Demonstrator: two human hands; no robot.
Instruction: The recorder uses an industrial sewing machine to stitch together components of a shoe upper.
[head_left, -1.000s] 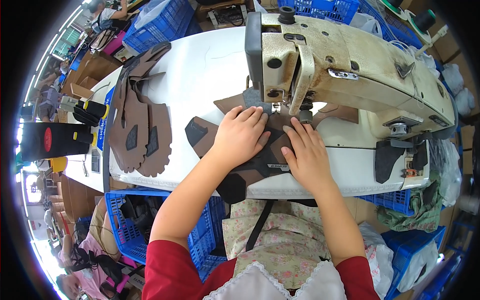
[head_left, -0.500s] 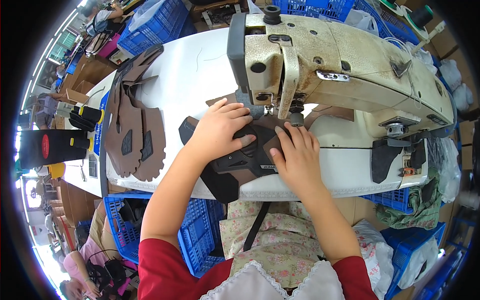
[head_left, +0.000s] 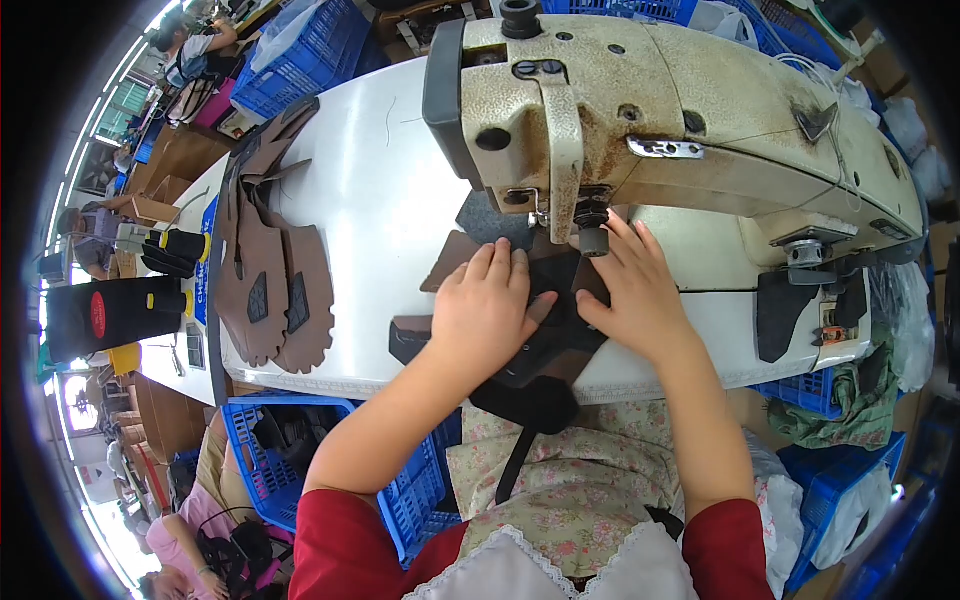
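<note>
Beneath the needle area of a cream sewing machine (head_left: 640, 95) lies a brown and black shoe upper (head_left: 545, 355), its lower black end reaching over the table's front edge. My left hand (head_left: 487, 312) rests on its left part, fingers stretched toward the machine and thumb out to the side. On its right side lies my right hand (head_left: 632, 295), fingers spread, the fingertips close beside the presser foot (head_left: 541, 222) and partly behind the machine head's lower knob. A dark grey patch (head_left: 490, 220) shows beyond my left fingertips.
Several brown cut upper pieces (head_left: 285, 290) are stacked on the white table (head_left: 375, 220) at left. A black piece (head_left: 783, 315) lies at right. Blue crates (head_left: 290, 405) stand below the table and behind it (head_left: 305, 60). Other people sit at far left.
The shoe upper has turned under the machine, its black end swinging to the right. My left hand has slid right and nearer to me; my right hand has shifted slightly right, with fingers more spread.
</note>
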